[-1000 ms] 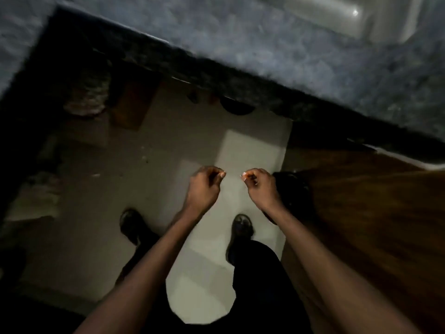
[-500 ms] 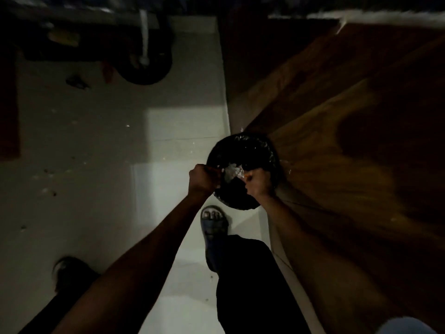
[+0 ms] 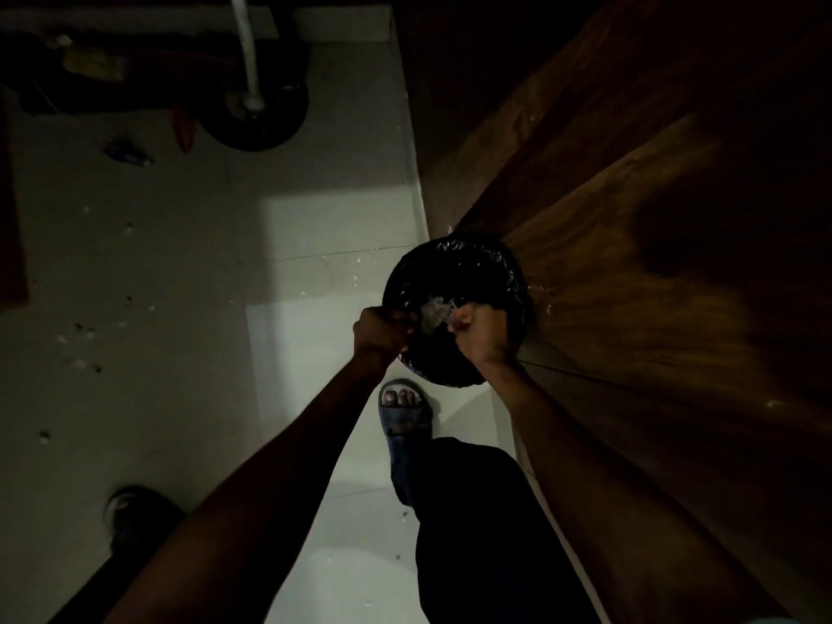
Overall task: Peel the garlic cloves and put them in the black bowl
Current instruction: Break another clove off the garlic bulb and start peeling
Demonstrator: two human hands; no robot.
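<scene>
It is dim and I am looking down at the floor. A round black bin (image 3: 486,263) lined with a black bag stands against a wooden cabinet. Pale garlic skins (image 3: 434,310) lie inside it. Both hands hover over its near rim, fingers curled. My left hand (image 3: 380,331) pinches a small garlic clove, mostly hidden by the fingers. A pale scrap of garlic skin is pinched in the fingertips of my right hand (image 3: 479,337). No black bowl shows in this view.
A wooden cabinet front (image 3: 653,263) fills the right side. The pale tiled floor (image 3: 180,308) is dotted with small scraps. A white pipe (image 3: 247,51) drops into a dark round object at the top. My sandalled foot (image 3: 405,414) stands just below the bin.
The view swung from the countertop edge down to the bin. Both hands moved from open floor to over the bin's rim and have stayed there since half a second ago.
</scene>
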